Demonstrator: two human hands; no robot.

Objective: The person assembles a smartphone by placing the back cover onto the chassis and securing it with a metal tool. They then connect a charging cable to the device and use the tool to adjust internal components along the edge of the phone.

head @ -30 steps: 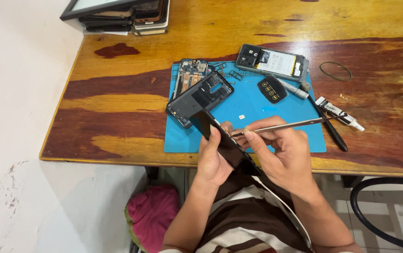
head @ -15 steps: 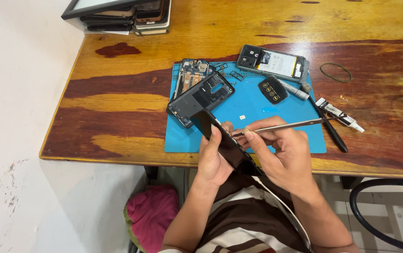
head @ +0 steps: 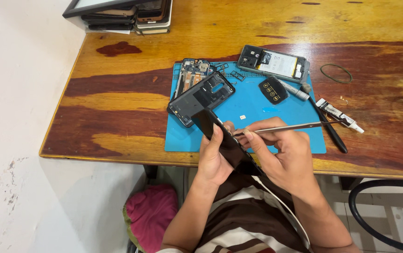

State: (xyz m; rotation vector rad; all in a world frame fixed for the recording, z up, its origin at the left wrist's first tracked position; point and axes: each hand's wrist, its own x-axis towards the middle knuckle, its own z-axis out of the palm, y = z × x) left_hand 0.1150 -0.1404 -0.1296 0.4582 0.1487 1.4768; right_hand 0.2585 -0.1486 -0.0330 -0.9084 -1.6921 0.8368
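Left hand (head: 214, 161) grips my dark phone panel (head: 225, 140) tilted over the blue mat's (head: 253, 105) near edge; right hand (head: 285, 157) pinches metal tweezers (head: 295, 126) against it. Beyond lie a black frame (head: 201, 97) and an opened phone (head: 274, 63).

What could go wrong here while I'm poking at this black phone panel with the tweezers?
The tweezers meet the edge of the black panel, held at a tilt by the left hand over the table edge; a slip of the right hand might scratch it or drop it to the floor. The phone frame lies just behind the panel and could get knocked. Small loose parts on the blue mat could scatter.
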